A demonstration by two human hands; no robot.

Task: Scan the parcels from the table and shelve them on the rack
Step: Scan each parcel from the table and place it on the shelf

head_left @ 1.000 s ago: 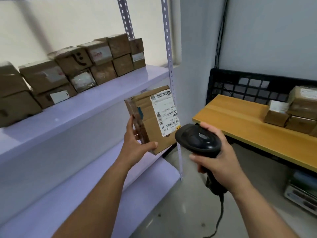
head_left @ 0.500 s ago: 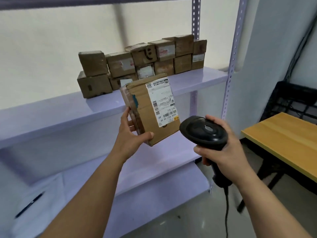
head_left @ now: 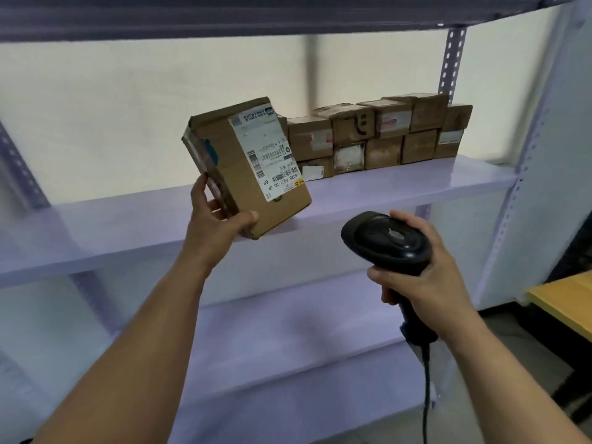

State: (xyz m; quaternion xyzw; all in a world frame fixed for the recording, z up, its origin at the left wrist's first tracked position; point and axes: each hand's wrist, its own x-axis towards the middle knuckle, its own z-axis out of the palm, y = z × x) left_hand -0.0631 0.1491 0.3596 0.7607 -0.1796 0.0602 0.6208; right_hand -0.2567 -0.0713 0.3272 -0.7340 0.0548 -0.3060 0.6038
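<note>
A brown cardboard parcel (head_left: 230, 174) with a white shipping label is tilted in the air in front of the rack's middle shelf (head_left: 128, 219). My left hand (head_left: 214, 225) grips it by its lower left corner, thumb on the front face. My right hand (head_left: 426, 270) grips the handle of a black corded barcode scanner (head_left: 387, 241), held lower right of the parcel. Several small brown parcels (head_left: 384, 136) are stacked two high at the right end of that shelf.
The pale purple rack has a lower shelf (head_left: 288, 331) and a top shelf (head_left: 224, 14), with perforated uprights (head_left: 451, 59) at the right. A corner of the yellow wooden table (head_left: 567, 299) shows at the right edge. The scanner cable (head_left: 426, 395) hangs down.
The view has swung left toward the rack, leaving the table mostly out of sight. My left hand has raised the parcel up and left to the middle shelf's level. The scanner stays in my right hand.
</note>
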